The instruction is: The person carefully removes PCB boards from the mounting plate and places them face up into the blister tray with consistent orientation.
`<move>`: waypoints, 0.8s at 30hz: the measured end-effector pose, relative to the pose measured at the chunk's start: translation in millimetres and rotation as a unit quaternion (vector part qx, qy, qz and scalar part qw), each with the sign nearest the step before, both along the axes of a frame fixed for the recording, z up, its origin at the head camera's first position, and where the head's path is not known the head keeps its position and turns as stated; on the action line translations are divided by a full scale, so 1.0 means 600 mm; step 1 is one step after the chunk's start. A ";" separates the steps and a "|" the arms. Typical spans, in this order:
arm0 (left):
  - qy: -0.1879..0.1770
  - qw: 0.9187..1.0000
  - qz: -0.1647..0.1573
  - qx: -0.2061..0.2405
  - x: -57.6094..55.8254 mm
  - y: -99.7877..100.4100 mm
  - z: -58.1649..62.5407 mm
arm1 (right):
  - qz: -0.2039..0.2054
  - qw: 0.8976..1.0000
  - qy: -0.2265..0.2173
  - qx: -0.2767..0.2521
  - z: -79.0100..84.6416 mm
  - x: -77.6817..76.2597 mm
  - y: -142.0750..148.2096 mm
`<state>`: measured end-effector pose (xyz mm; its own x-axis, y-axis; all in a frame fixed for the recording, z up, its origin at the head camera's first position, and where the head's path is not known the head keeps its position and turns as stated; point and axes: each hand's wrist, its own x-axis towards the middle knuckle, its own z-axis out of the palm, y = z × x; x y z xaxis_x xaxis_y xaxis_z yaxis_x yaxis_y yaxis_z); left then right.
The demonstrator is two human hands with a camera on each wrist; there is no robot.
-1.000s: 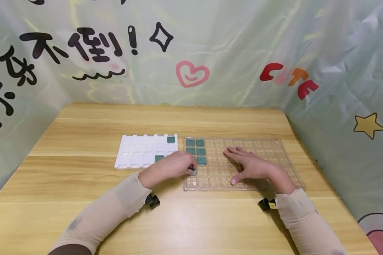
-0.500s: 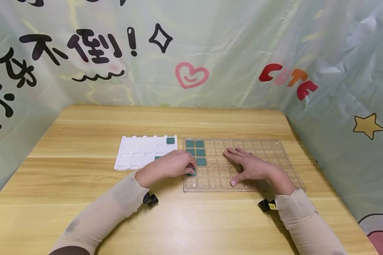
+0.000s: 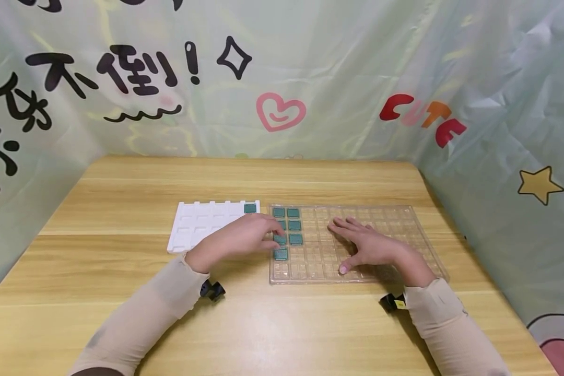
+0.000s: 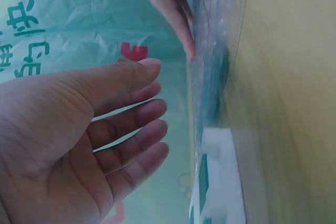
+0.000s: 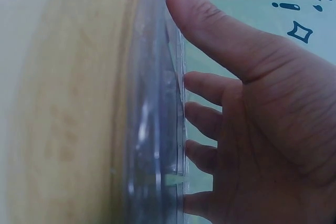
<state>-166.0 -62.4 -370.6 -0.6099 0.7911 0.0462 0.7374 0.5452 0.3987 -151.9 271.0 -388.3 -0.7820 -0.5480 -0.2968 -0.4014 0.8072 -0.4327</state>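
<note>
My left hand (image 3: 237, 237) hovers over the gap between the two trays, fingers loosely bent and holding nothing, as the left wrist view shows. Beneath its fingertips lie green chip-like squares (image 3: 280, 254) in the left two columns of a clear plastic tray (image 3: 357, 275). The lowest square of the first column sits in its pocket. My right hand (image 3: 368, 245) rests on the clear tray with fingers spread; in the right wrist view the fingertips touch its top. A white tray (image 3: 183, 230) stands at the left, with a green square (image 3: 250, 208) in its top right pocket; my left hand hides its lower right part.
The wooden table (image 3: 282, 324) carries both trays side by side. A printed fabric sheet (image 3: 333, 68) stands behind and along the sides of the table. Small black wrist cameras (image 3: 213, 290) hang below both sleeves.
My left hand has let go of the green square in the fourth pocket of the first column and moved up and left. The right hand has stayed in place.
</note>
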 end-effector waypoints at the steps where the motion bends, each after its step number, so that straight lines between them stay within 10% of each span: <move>1: 0.001 1.000 0.002 0.002 -0.001 -0.003 0.001 | 0.000 1.000 -0.001 0.000 0.000 0.000 0.000; 24: -0.035 0.996 0.086 -0.013 -0.013 -0.089 -0.001 | -0.002 1.000 -0.004 -0.004 -0.001 0.000 0.003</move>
<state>-173.8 -116.1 -371.2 -0.7373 0.6752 -0.0200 0.6034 0.6717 0.4298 -151.9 272.8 -388.9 -0.7817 -0.5472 -0.2991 -0.3947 0.8055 -0.4420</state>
